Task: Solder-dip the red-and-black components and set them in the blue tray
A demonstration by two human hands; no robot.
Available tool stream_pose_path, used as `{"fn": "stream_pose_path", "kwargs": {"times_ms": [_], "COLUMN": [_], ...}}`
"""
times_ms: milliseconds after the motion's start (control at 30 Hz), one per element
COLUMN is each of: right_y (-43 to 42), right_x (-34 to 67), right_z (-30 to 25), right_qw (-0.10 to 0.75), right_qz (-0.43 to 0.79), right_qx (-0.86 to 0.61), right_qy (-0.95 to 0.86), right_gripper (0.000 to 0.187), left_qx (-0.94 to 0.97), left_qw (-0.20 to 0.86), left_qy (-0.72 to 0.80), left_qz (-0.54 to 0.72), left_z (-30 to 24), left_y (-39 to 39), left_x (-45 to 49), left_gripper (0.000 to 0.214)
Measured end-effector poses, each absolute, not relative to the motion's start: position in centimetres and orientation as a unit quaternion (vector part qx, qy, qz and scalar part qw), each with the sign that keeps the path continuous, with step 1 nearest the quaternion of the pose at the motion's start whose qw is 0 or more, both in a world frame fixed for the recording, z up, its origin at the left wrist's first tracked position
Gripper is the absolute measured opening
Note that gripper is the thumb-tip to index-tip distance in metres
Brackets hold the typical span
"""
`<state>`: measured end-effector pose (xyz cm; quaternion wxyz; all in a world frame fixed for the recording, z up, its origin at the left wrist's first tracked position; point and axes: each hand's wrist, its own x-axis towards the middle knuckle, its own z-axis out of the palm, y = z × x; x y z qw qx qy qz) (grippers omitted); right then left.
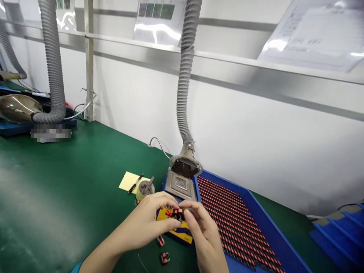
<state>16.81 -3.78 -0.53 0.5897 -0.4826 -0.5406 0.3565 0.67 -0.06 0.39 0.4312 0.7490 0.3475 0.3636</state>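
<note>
My left hand [152, 218] and my right hand [203, 227] meet over the green bench, both pinching a small dark coil part with red winding [178, 214]. They hover just above a yellow and blue unit [182, 233] in front of a square solder pot [181, 184]. Two more red coil parts [162, 249] lie loose on the mat below my left hand.
A blue tray [264, 220] packed with several rows of red coils sits to the right. A grey fume hose [184, 76] ends in a hood over the pot. A small tin [145, 188], a yellow pad with a pen [131, 182] and stacked blue trays [341, 231] stand nearby.
</note>
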Motion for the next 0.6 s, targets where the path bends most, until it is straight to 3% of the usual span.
{"fn": "stream_pose_path", "kwargs": {"times_ms": [167,300,433,600], "right_y": [-3.2,-2.8,-2.5,-2.9], "right_x": [15.6,14.9,13.8,12.8], "right_z": [-1.4,-2.3,-2.9,-2.3], "right_qw": [0.694,0.703,0.698,0.674], "right_qz": [0.482,0.519,0.549,0.621], "right_qx": [-0.386,-0.357,-0.319,-0.283], "right_qy": [-0.370,-0.330,-0.332,-0.283], "right_gripper": [0.023,0.022,0.020,0.020], "left_qx": [0.675,0.522,0.348,0.249], "left_qw": [0.515,0.632,0.703,0.651], "left_qy": [0.271,0.223,0.234,0.211], "left_qz": [0.453,0.529,0.574,0.685], "left_z": [1.4,-0.1,-0.5,0.2], "left_y": [0.1,0.8,0.7,1.0], "left_x": [1.8,3.3,4.0,2.4], "left_gripper": [0.024,0.003,0.023,0.024]}}
